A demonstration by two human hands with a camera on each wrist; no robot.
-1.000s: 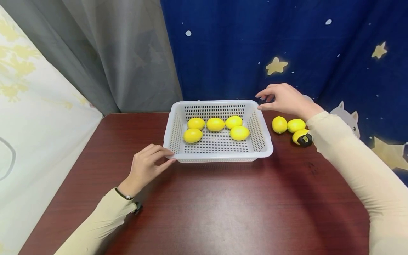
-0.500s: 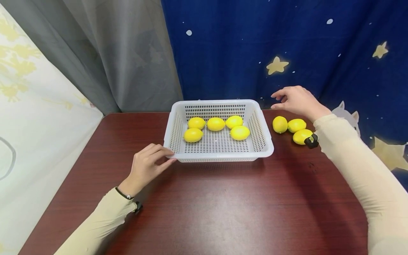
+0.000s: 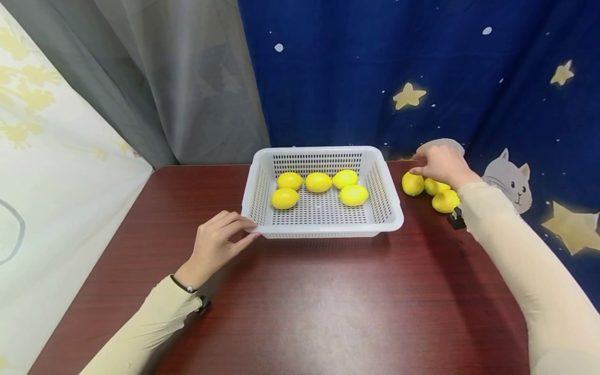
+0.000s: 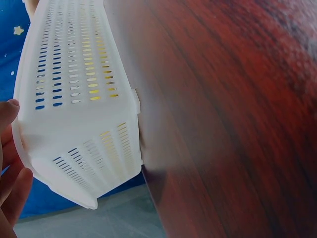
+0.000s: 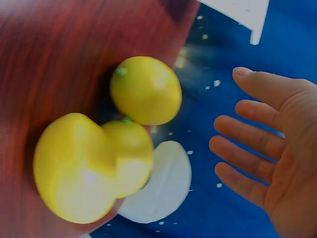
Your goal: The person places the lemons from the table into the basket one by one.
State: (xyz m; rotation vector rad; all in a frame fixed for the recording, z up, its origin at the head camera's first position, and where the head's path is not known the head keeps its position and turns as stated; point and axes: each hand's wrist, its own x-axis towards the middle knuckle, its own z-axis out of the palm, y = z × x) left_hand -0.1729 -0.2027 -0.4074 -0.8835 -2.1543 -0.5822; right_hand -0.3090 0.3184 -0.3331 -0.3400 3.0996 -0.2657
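A white perforated plastic basket stands on the table with several yellow lemons inside. At its near left corner, my left hand holds the rim between fingers and thumb; the left wrist view shows the fingertips at the edge of the basket. To the right of the basket, three lemons lie grouped together, one being the nearest lemon. My right hand hovers over this group, overlapping the rear ones. Seen from the right wrist, the right hand has its fingers spread and nothing in it, beside the lemons.
The dark red wooden table ends just behind the basket and the loose lemons. A blue curtain with stars and a cat hangs behind it, with a grey curtain farther left. A white patterned cloth lines the left side.
My right hand has moved right, away from the basket's far right corner, and lowered over the loose lemons. My left hand and the basket have stayed in place.
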